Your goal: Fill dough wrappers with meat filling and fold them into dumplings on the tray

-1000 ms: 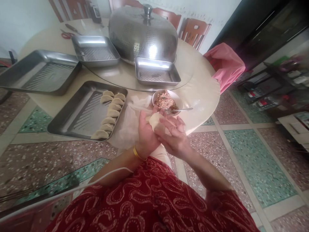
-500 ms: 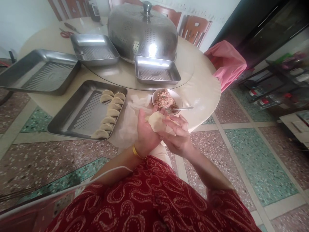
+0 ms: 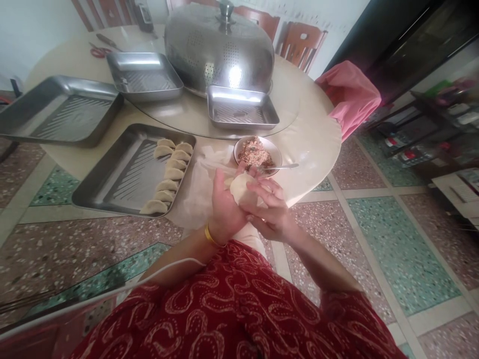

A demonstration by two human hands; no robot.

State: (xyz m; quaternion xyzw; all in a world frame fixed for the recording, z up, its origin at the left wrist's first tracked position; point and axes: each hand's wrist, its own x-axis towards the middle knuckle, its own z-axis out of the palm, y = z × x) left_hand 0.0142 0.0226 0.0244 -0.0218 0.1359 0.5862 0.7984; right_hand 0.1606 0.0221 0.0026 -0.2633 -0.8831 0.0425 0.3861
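Note:
A round, pale dumpling wrapper (image 3: 241, 188) lies across the palm and fingers of my left hand (image 3: 227, 209), which holds it up from below. My right hand (image 3: 270, 205) has its fingertips on the wrapper's right edge, gripping it, and its fingers hide part of that side. Just beyond both hands stands a bowl (image 3: 277, 151) of minced filling (image 3: 255, 152), with a spoon (image 3: 286, 166) whose handle points right. Left of my hands, several folded dumplings (image 3: 174, 173) lie along the right side of a metal tray (image 3: 108, 192).
Crumpled translucent sheeting (image 3: 198, 187) lies between tray and bowl. Further trays stand behind: a large one (image 3: 63, 132) at left, a smaller one (image 3: 149, 93), and another (image 3: 245, 122) before a big perforated metal dome (image 3: 220, 55). Red-handled scissors (image 3: 99, 51) lie far left.
My right hand's fingers have shifted slightly left over the wrapper, and its thumb has drawn in against my left palm. The wrapper stays in my left hand.

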